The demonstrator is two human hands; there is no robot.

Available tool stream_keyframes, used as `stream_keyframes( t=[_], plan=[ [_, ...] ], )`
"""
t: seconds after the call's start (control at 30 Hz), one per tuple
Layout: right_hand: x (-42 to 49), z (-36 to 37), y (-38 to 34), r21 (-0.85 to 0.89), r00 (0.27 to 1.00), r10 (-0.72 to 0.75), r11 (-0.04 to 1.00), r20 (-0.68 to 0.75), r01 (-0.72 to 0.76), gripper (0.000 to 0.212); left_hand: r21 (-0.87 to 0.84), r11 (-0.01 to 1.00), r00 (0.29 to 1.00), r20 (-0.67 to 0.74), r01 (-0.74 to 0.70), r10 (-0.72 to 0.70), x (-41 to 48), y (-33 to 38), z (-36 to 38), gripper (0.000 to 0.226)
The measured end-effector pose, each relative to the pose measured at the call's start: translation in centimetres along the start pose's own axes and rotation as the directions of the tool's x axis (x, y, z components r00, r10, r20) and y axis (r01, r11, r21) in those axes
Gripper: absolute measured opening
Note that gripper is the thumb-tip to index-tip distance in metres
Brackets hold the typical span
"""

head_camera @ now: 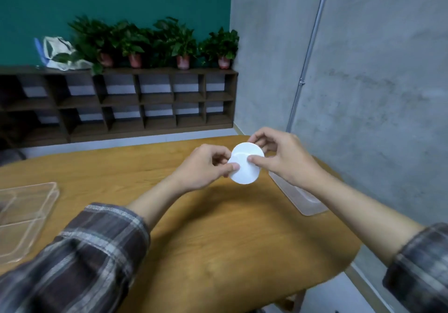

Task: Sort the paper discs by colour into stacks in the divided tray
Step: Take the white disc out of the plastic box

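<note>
Now aloft above the oval wooden table [218, 228], well apart from the clear divided plastic tray [46, 198] at its left edge: two overlapping round white paper discs [243, 175]. Lower disc pinched between thumb and fingers of the left hand [203, 167]; upper disc pinched likewise by the right hand [283, 157]. Under the right forearm, a translucent plastic box [305, 203] on the table.

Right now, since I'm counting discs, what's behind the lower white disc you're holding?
A second white disc, shifted upward; only its upper part shows. The lower disc, in the left hand, covers the rest; the right hand pinches the upper one.
</note>
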State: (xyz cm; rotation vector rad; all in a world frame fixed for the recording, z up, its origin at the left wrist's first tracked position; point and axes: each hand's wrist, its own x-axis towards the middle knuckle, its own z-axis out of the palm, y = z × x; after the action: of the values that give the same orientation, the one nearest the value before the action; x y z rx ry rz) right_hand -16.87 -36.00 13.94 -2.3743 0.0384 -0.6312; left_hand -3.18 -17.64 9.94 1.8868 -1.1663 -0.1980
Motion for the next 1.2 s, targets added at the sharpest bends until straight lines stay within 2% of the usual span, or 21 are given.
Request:
stream_keyframes(
  t=[0.13, 0.23, 0.37, 0.5, 0.73, 0.9, 1.07, 1.2],
  plan=[
    [0.8, 3.8, -3.8, 0.001, 0.996, -0.076, 0.997, 0.048, 0.076, 0.012, 0.113, 0.992, 0.998, -0.025, 0.060, -0.058, -5.3, -0.8, -4.8, 0.011],
    [1.3, 7.1, -7.1, -0.011, 0.989, -0.109, 0.994, 0.099, 0.110, 0.007, 0.177, 0.977, 0.992, -0.063, 0.120, -0.110, -9.4, -1.6, -8.3, 0.010],
    [2.6, 12.4, -10.6, 0.023, 0.977, -0.147, 0.989, 0.152, 0.146, 0.004, 0.227, 0.944, 0.962, -0.189, 0.238, -0.197, -14.6, -3.6, -12.8, 0.007],
    [4.0, 18.5, -13.1, 0.065, 0.970, -0.125, 0.991, 0.210, 0.114, 0.005, 0.224, 0.904, 0.895, -0.354, 0.364, -0.272, -19.7, -6.5, -17.0, 0.011],
    [6.6, 27.8, -17.7, 0.127, 0.944, -0.143, 0.986, 0.297, 0.109, 0.006, 0.173, 0.860, 0.796, -0.497, 0.481, -0.346, -27.3, -11.5, -24.4, 0.007],
    [8.8, 34.3, -20.4, 0.178, 0.937, -0.133, 0.981, 0.322, 0.078, 0.009, 0.137, 0.807, 0.686, -0.618, 0.574, -0.383, -31.5, -15.5, -28.8, 0.007],
    [11.2, 40.1, -22.7, 0.231, 0.933, -0.082, 0.973, 0.350, -0.002, 0.011, 0.034, 0.760, 0.560, -0.697, 0.649, -0.447, -34.3, -19.2, -32.9, 0.009],
    [13.4, 44.3, -24.2, 0.265, 0.912, 0.005, 0.956, 0.410, -0.124, 0.007, -0.048, 0.735, 0.481, -0.727, 0.677, -0.490, -35.7, -22.5, -35.9, 0.007]
  ],
)
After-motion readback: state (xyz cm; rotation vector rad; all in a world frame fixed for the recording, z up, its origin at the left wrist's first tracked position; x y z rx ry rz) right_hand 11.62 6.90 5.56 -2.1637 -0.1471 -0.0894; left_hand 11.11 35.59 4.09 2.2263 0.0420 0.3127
